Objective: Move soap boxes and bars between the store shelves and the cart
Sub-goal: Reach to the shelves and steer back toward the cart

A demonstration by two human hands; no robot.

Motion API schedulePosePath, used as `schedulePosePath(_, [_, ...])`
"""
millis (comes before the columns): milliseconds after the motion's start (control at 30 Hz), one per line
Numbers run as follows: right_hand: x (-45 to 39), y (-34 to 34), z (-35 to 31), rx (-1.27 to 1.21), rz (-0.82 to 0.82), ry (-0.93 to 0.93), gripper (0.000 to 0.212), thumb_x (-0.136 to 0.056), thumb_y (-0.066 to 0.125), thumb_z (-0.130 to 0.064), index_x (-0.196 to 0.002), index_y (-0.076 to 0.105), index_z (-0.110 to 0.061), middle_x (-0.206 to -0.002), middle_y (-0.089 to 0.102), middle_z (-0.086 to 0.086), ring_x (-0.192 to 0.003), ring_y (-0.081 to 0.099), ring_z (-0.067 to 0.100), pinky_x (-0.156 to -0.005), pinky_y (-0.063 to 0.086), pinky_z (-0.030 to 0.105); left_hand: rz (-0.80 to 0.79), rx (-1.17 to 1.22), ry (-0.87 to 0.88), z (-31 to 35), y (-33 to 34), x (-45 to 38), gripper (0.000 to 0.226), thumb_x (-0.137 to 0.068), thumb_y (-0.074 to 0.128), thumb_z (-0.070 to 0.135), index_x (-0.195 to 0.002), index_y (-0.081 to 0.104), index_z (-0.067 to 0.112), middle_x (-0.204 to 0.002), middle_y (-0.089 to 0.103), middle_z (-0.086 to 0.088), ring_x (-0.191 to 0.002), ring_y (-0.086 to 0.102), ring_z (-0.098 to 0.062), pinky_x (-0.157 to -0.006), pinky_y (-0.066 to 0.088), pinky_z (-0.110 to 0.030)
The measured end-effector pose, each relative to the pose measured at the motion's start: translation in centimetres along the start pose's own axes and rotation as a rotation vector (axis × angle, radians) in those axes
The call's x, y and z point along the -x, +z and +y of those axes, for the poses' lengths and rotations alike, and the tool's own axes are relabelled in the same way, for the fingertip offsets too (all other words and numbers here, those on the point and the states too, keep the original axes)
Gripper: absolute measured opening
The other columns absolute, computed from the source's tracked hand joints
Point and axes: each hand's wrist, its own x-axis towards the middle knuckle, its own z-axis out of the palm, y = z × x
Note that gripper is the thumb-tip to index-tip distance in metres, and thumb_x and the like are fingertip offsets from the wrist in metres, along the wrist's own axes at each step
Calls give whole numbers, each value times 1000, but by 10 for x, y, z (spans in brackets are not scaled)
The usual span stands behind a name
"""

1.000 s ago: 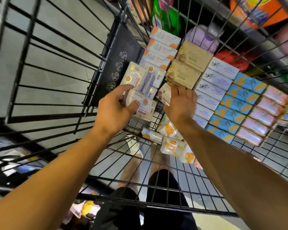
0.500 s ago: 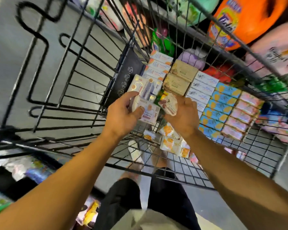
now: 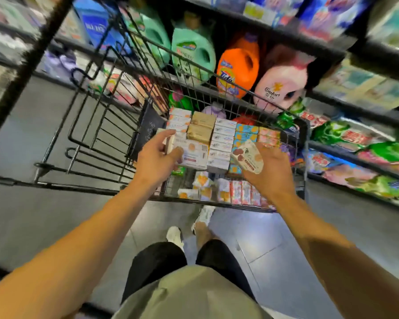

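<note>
left hand (image 3: 156,161) grips white soap boxes (image 3: 190,155), thumb across their front | right hand (image 3: 268,171) holds wrapped soap bar (image 3: 248,156) against its fingers | cart (image 3: 305,134) stacks just beyond both

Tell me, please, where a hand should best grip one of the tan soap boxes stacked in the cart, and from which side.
Grip a tan soap box across its two long edges, coming from above. White boxes press against its right side and orange-printed boxes against its left, so only the top face looks free. Both hands already hold soap.
</note>
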Motion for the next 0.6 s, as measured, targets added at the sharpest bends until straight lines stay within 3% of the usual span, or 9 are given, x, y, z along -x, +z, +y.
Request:
schedulePosePath(67, [22, -26, 11, -22, 57, 32, 77, -72, 67, -59, -137, 53, -21, -118, 57, 8, -111, 51, 35, -88, 45, 40, -42, 8, 46, 19, 10, 15, 38, -89, 67, 14, -119, 59, 36, -102, 67, -1, -78, 71, -27, -71, 61, -47])
schedulePosePath(133, [43, -53, 24, -13, 126, 27, 72, -72, 63, -61, -132, 54, -24, -112, 58, 6, -107, 53, 32, -87, 45, 38, -79, 31, 89, 38, 25, 29, 37, -90, 67, 12, -118, 60, 34, -101, 64, 8, -81, 71, -26, -70, 61, -45])
schedulePosePath(233, [74, -94, 46, -49, 196, 32, 64, -71, 63, -60, -126, 54, -28, -104, 56, 5, -103, 51, 30, -79, 47, 39, -150, 0, 187, 69, 53, 52, 34, -94, 64, 13, -124, 58, 27, -90, 61, 12, -73, 66, 3, -60, 56, -23])
schedulePosePath(300, [95, -118, 64, -85, 253, 39, 65, -73, 77, -46, -129, 55, -22, -109, 54, 8, -105, 48, 31, -79, 45, 41, -200, 25, 222, 87, 75, 70, 34, -95, 63, 12, -127, 57, 22, -92, 65, -1, -70, 66, -2, -57, 53, -17])
schedulePosePath(400, [120, -154, 100, -54, 334, 48, 68, -73, 78, -43, -133, 53, -24, -114, 53, 4, -108, 48, 31, -77, 44, 38, -238, 44, 268, 116, 117, 95, 35, -96, 62, 15, -129, 55, 27, -92, 67, -10, -77, 68, -19, -64, 57, -27])
schedulePosePath(467, [131, -176, 133, -67, 358, 73, 66, -71, 70, -50, -131, 54, -27, -114, 54, 1, -109, 48, 29, -79, 40, 35, -261, 103, 273, 136, 151, 113, 34, -96, 63, 13, -123, 55, 32, -95, 67, -12, -78, 69, -21, -64, 59, -31])
schedulePosePath(533, [143, -199, 170, -31, 405, 44, 66, -65, 61, -57, -124, 57, -27, -107, 57, -1, -104, 52, 27, -77, 28, 25, -259, 124, 326, 154, 188, 131, 30, -94, 64, 9, -111, 63, 33, -91, 69, -11, -77, 68, -20, -69, 59, -40])
schedulePosePath(600, [157, -226, 208, -13, 459, 38, 65, -64, 69, -52, -121, 58, -23, -103, 57, 0, -99, 52, 28, -75, 22, 22, -261, 112, 388, 176, 226, 150, 31, -90, 66, 9, -96, 68, 39, -80, 69, -3, -82, 67, -25, -75, 58, -48])
